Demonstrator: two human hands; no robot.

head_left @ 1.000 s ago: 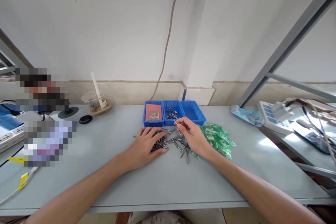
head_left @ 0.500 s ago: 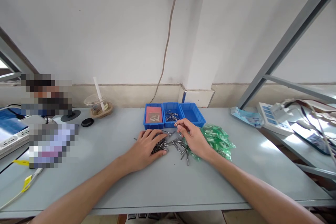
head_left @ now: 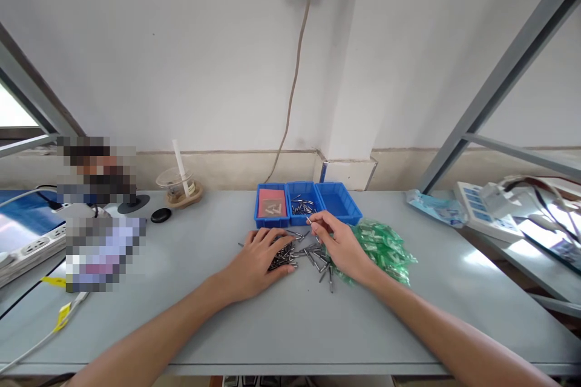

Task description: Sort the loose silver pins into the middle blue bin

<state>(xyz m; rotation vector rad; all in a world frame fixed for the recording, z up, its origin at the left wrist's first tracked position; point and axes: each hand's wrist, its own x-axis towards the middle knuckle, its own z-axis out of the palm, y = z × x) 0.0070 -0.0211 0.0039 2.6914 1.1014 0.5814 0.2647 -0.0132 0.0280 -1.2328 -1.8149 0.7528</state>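
My left hand (head_left: 261,260) lies over the left side of a heap of small metal pins (head_left: 282,254), fingers spread and partly covering it. My right hand (head_left: 338,242) is closed in a pinch on one small metal pin (head_left: 309,221), held just in front of the middle blue bin (head_left: 303,219). More pins (head_left: 323,261) lie scattered on the table below the right hand. Inside the middle bin are several similar pins (head_left: 303,205). Crumpled green plastic bags (head_left: 384,248) sit beside and partly behind my right wrist.
The left blue bin (head_left: 258,222) holds a red card and a small bag of parts; the right blue bin (head_left: 340,199) stands beside the middle one. A black round object (head_left: 161,215), a lidded cup (head_left: 175,184) and power strips (head_left: 39,245) are leftward. A blue packet (head_left: 438,210) lies right.
The whole view has shifted slightly, so everything appears a little lower and to the right. Both hands keep nearly the same pose, the right still pinching the pin.
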